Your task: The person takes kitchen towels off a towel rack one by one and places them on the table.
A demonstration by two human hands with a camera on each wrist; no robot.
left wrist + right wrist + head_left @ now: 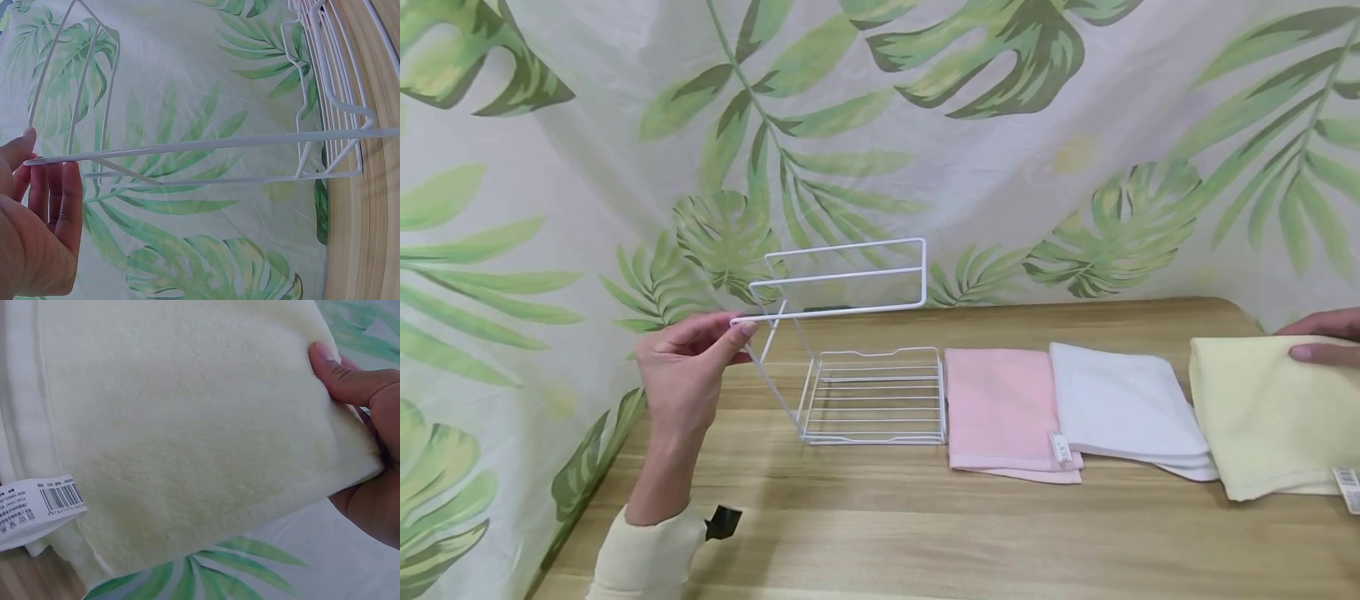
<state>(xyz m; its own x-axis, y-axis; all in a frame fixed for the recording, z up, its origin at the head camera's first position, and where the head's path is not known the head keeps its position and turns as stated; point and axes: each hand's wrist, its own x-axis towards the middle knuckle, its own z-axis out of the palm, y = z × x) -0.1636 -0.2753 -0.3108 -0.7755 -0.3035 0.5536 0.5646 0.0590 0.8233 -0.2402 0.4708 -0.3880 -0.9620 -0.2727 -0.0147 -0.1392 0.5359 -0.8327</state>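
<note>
My left hand (688, 375) pinches the upper corner of a white wire rack (922, 275) between thumb and fingers. The rack's slatted base lies low at the tabletop, with its bent upper arm over it. In the left wrist view, a long white rod of the rack runs across from the left hand (47, 231). At the far right, my right hand (1330, 342) grips a folded yellow towel (1262, 408), thumb on top and fingers beneath. The right wrist view shows the towel's fuzzy surface and a barcode label (44, 506) hanging from its hem.
Right beside the rack lies a folded pink towel (1000, 408) on the wooden table (880, 533). A folded white towel (1127, 404) overlaps its right side, with the yellow one adjoining. Leaf-patterned cloth (985, 183) hangs behind the table and along its left side.
</note>
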